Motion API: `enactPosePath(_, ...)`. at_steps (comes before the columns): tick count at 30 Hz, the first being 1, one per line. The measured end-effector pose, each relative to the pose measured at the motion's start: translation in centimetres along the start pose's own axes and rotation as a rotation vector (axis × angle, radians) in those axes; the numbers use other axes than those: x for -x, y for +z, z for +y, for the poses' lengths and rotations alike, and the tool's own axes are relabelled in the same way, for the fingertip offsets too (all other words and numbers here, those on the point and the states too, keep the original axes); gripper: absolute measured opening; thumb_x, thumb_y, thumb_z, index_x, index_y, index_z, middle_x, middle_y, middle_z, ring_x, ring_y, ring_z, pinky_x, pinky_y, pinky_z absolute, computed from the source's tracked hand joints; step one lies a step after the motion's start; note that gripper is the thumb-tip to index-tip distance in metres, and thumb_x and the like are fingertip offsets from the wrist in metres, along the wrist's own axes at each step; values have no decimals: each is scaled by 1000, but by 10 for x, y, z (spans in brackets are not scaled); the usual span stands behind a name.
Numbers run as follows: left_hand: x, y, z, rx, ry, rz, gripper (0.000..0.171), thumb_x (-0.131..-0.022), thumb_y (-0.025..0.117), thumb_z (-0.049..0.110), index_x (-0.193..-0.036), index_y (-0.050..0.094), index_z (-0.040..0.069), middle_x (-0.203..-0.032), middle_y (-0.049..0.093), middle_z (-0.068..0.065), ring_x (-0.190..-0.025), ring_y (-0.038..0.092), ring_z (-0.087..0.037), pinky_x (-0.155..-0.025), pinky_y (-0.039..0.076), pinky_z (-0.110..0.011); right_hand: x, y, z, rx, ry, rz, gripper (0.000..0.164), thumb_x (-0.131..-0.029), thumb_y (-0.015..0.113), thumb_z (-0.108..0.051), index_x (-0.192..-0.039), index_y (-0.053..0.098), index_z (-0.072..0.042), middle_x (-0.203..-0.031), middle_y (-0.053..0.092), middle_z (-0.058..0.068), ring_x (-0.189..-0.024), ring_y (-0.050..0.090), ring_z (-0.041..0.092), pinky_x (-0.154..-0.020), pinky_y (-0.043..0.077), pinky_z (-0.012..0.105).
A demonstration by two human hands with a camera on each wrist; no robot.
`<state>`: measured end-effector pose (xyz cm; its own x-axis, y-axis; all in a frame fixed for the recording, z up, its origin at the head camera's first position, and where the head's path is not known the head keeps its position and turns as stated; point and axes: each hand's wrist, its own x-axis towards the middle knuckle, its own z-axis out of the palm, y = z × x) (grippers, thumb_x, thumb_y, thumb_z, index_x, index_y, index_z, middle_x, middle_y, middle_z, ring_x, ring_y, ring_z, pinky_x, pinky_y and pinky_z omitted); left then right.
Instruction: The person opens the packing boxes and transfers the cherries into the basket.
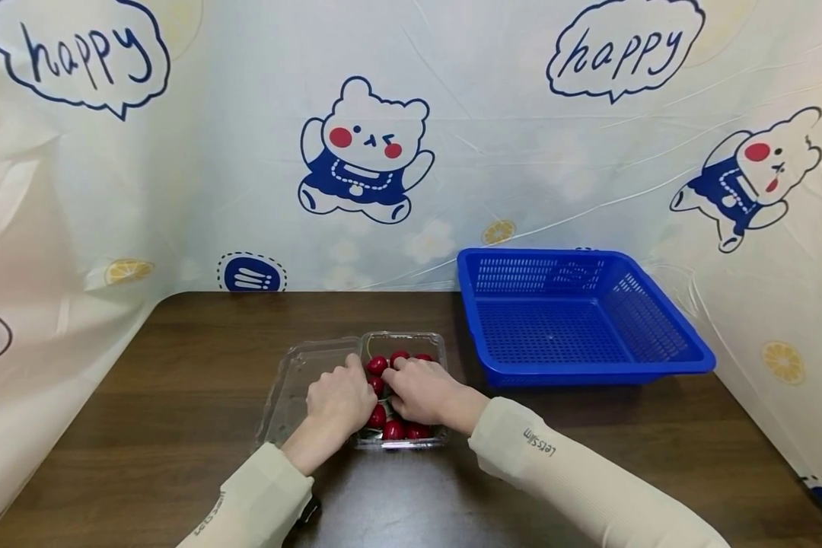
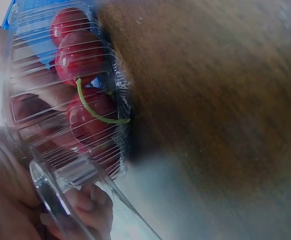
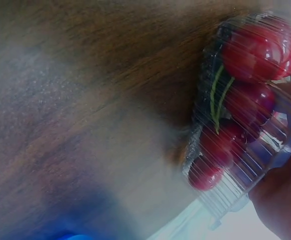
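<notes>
A clear plastic clamshell box [image 1: 400,445] holds several red cherries [image 1: 393,430], some with green stems [image 2: 98,116]. Its lid [image 1: 308,358] lies folded back to the left. My left hand [image 1: 342,396] grips the box's left rim by the hinge; in the left wrist view its curled fingers [image 2: 93,207] show beside the clear plastic. The right hand [image 1: 421,388] reaches down into the box, fingers among the cherries. Whether those fingers pinch a cherry is hidden. Through the ribbed wall, the right wrist view shows more cherries [image 3: 250,102].
A blue plastic basket [image 1: 589,369] with perforated walls stands on the brown wooden table [image 1: 151,426], right of the box and farther back. Behind the table hangs a patterned cloth [image 1: 493,137] with cartoon bears.
</notes>
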<state>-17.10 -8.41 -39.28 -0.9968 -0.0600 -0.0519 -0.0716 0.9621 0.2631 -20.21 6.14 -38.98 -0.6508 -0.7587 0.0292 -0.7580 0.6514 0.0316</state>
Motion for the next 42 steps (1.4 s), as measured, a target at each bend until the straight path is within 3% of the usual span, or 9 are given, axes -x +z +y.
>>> enactPosePath(6, 1, 0, 1, 9, 3, 9, 25, -88, 55, 21, -96, 52, -2, -84, 69, -26, -71, 66, -42, -56, 55, -53, 1, -2, 1, 9, 7, 38, 15, -85, 64, -21, -93, 68, -8, -87, 67, 9, -74, 67, 25, -62, 59, 40)
enactPosePath(29, 1, -2, 0, 1, 11, -1, 25, -86, 58, 20, -94, 52, -3, -80, 68, -25, -66, 66, -41, -55, 55, -53, 0, -12, -1, 72, -26, 10, 17, -88, 63, -25, -96, 67, -10, -88, 68, 8, -72, 66, 23, -62, 59, 37)
enactPosePath(42, 1, -2, 1, -5, 7, -14, 31, -85, 61, 22, -100, 53, -4, -78, 67, -23, -60, 63, -35, -53, 56, -49, -3, -34, 11, 76, 8, 3, 12, -89, 61, -19, -94, 67, -10, -89, 69, 8, -79, 67, 23, -70, 59, 39)
